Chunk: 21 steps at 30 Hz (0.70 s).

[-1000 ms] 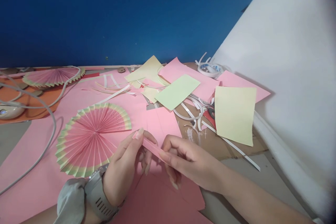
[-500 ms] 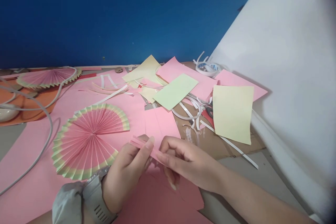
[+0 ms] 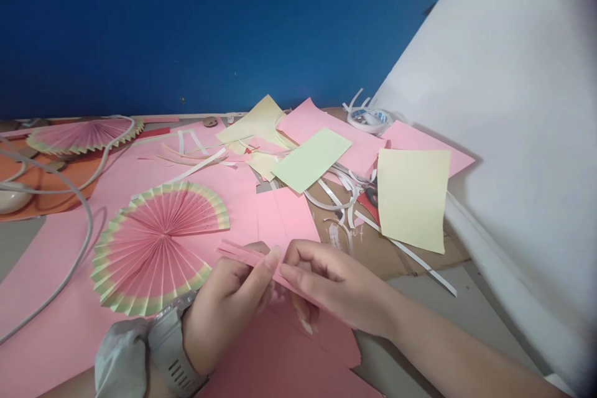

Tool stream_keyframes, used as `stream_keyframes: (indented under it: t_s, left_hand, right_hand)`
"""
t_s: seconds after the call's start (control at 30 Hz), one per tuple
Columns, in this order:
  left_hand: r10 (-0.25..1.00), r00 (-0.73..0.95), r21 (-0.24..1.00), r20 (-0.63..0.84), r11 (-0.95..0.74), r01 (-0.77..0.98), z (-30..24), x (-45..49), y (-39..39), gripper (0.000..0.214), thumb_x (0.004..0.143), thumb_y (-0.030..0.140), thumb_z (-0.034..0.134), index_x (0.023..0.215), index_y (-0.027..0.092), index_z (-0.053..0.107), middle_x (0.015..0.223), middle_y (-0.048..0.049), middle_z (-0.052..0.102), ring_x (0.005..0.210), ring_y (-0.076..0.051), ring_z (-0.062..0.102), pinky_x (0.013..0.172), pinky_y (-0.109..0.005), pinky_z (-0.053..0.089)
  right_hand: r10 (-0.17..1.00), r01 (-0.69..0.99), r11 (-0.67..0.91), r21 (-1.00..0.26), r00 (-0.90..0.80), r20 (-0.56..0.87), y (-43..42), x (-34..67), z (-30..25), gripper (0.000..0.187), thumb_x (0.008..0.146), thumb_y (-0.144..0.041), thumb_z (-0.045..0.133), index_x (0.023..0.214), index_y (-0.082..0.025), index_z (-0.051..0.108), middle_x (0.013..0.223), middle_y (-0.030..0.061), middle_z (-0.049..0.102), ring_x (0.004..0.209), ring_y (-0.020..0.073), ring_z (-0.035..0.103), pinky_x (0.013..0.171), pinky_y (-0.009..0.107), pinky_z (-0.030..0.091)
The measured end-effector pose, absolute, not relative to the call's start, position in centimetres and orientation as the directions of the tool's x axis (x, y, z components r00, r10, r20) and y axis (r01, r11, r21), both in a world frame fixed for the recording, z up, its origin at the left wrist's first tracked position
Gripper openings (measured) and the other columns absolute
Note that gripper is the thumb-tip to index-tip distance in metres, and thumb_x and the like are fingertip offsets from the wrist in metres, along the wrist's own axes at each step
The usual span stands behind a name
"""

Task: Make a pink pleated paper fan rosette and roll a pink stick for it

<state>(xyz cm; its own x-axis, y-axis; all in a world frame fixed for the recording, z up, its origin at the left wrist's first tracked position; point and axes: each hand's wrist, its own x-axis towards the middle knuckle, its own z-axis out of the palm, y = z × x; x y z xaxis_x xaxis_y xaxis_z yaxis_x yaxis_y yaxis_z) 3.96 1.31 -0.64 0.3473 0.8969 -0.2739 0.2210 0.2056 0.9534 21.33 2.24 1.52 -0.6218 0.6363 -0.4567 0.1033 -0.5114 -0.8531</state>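
Observation:
A narrow folded strip of pink paper (image 3: 240, 252) runs slantwise between my two hands, its end sticking out to the left. My left hand (image 3: 237, 298) pinches it, thumb on top, with a watch on the wrist. My right hand (image 3: 326, 283) pinches the same strip close by, and its lower fingers curl underneath. Beside my left hand lies a pleated paper fan (image 3: 163, 236), pink with a yellow-green rim, spread in a round with a gap at its right. Large pink paper (image 3: 289, 348) lies below both hands.
Behind are a light green sheet (image 3: 311, 160), a yellow sheet (image 3: 413, 199) and pink sheets (image 3: 331, 130). A tape roll (image 3: 368, 119), white strips (image 3: 405, 255) and scissors (image 3: 372, 196) lie right. A second pleated fan (image 3: 86, 135) and a looping cable (image 3: 88, 224) are left.
The pink strip now sticks out farther to the left past my left hand. Both hands stay pinched on it, with the thumbs slightly shifted.

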Motion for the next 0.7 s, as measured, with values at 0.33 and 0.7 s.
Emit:
stream_keyframes:
  t_s: [0.33, 0.7]
  left_hand:
    - [0.892, 0.377, 0.955, -0.248, 0.160, 0.250, -0.63, 4.06, 1.04, 0.046, 0.090, 0.042, 0.040, 0.050, 0.019, 0.039, 0.045, 0.0069, 0.035, 0.041, -0.007, 0.033, 0.043, -0.021, 0.028]
    - [0.895, 0.339, 0.948, -0.291, 0.222, 0.230, -0.05, 3.98, 1.00, 0.059, 0.091, 0.048, 0.033, 0.040, 0.019, 0.039, 0.037, 0.0046, 0.038, 0.038, -0.007, 0.036, 0.045, -0.021, 0.032]
  right_hand:
    - [0.637, 0.142, -0.489, -0.860, -0.615, -0.464, 2.36, 21.52, 1.63, 0.027, 0.090, -0.038, 0.053, 0.074, -0.018, 0.045, 0.056, -0.0041, 0.056, 0.051, 0.0077, 0.053, 0.053, 0.019, 0.042]
    - [0.664, 0.037, -0.490, -0.871, -0.630, -0.401, 2.23, 21.45, 1.60, 0.030, 0.092, -0.041, 0.047, 0.073, -0.017, 0.044, 0.055, -0.0041, 0.054, 0.049, 0.0071, 0.050, 0.051, 0.020, 0.040]
